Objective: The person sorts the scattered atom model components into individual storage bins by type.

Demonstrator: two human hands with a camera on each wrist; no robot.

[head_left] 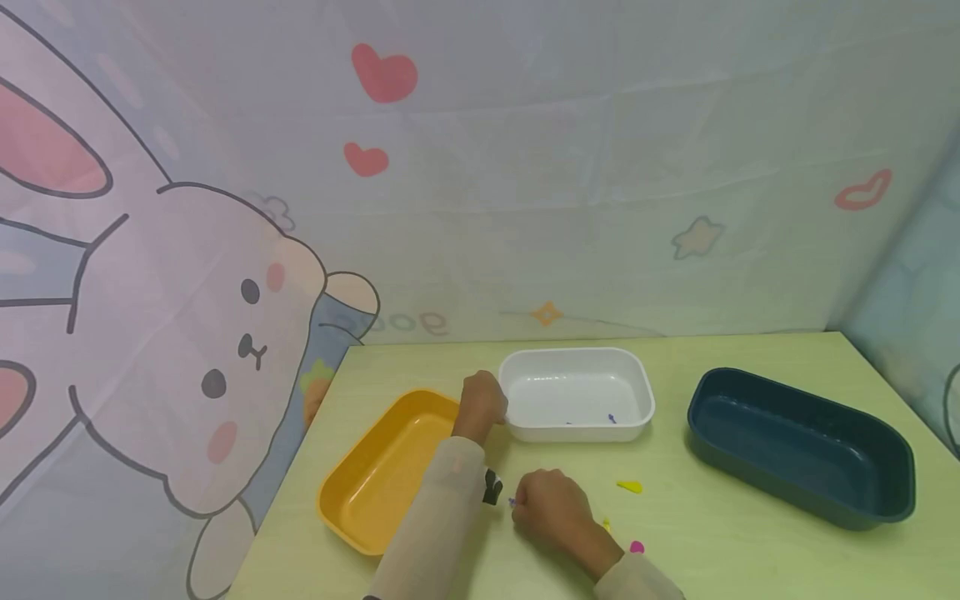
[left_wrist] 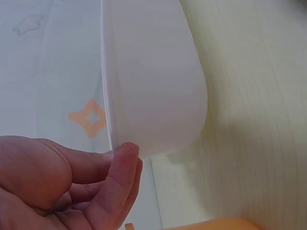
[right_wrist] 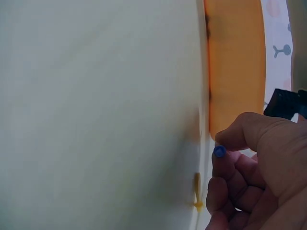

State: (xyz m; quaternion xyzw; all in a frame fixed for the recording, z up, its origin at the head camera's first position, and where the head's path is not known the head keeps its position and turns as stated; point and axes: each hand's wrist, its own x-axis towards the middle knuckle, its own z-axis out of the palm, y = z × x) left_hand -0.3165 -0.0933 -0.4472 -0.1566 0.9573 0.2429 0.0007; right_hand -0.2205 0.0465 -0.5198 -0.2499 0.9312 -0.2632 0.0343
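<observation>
"Checking the right hand [head_left: 553,510]: what do its fingers hold?"

"One small blue-purple piece [right_wrist: 219,151], pinched between thumb and finger. End-on in the right wrist view; long axis cannot be told."

"Key relation?"

"White tray [head_left: 577,434] lies ahead of those fingers and slightly right, long axis running left to right. Left hand [head_left: 482,404] is nearer: its fingers pinch the rim at the left end."

"Counts?"

"Trays, three: white, orange-yellow tray [head_left: 386,467], dark blue tray [head_left: 795,446]. Purple bits [head_left: 612,418] inside the white one: two visible, one barely. Loose on the surface [head_left: 720,567]: two yellow pieces [head_left: 632,487], one magenta piece [head_left: 637,547]."
</observation>
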